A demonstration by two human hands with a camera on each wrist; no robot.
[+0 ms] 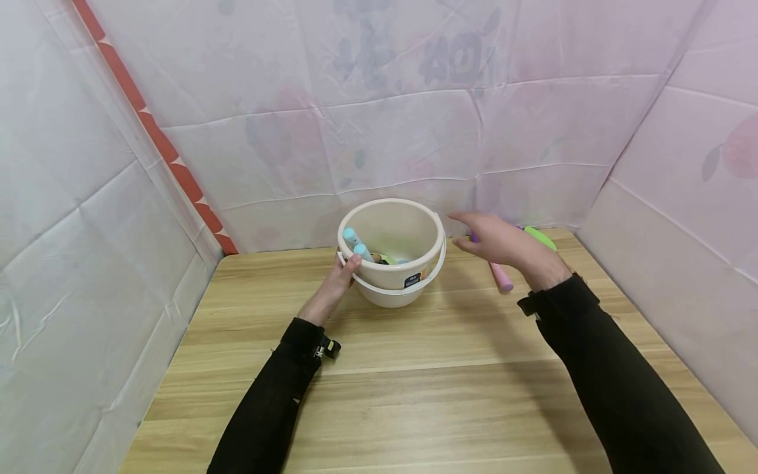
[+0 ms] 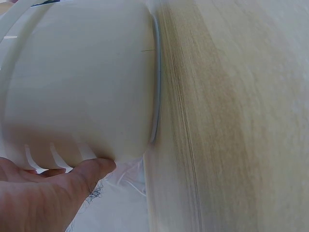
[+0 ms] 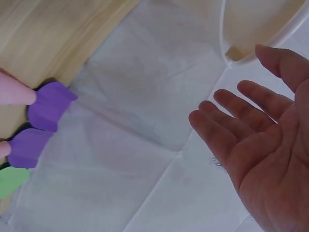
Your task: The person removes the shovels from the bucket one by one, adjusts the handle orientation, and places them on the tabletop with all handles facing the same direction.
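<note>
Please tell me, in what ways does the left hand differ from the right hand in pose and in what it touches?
The left hand grips the rim of the white bucket, thumb curled over its edge; the right hand holds nothing. The left hand's fingers press the bucket wall, while the right hand's fingers are spread and relaxed, palm open. The left hand stays low at the table; the right hand hovers above the pink and green toys. Both wear black sleeves.

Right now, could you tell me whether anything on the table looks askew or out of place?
Yes: the white bucket leans toward the camera, its mouth facing forward, steadied by the left hand. The right hand hovers open, holding nothing, above a pink stick.
</note>
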